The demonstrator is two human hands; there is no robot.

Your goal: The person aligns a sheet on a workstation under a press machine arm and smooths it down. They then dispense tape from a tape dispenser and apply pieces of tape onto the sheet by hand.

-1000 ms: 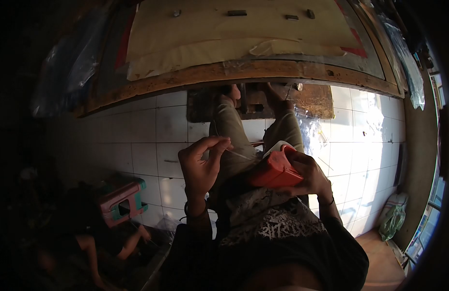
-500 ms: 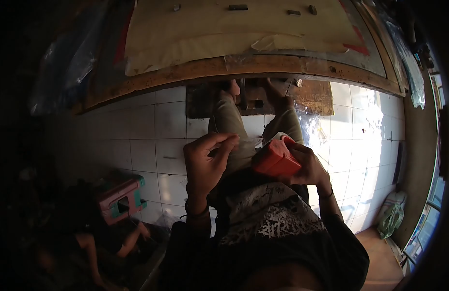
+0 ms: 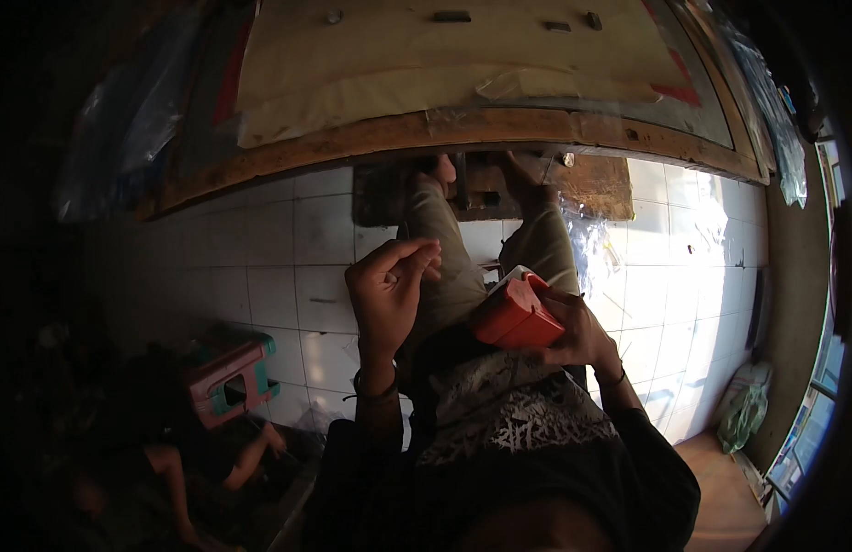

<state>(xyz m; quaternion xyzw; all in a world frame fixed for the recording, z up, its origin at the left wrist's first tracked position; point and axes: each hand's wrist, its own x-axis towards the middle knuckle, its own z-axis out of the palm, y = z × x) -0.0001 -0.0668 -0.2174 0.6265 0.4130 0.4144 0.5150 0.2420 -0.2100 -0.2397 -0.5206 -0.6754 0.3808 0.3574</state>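
A red box-like object with a pale upper edge is held above my lap by my right hand, whose fingers wrap round its right side. To its left and apart from it, my left hand is raised over my thigh with thumb and fingertips pinched together. Whatever lies between those fingertips is too small to make out. Both hands are below the wooden front edge of the table.
Small dark blocks lie on the table's yellowish sheet. A pink and green stool stands at lower left, near another person's arm. A green bag is at right. My feet rest on a wooden board.
The thin pale strand seen at my left fingertips a second ago no longer shows. My left hand rose, then shifted slightly left. The red object has moved slightly left and down since half a second ago.
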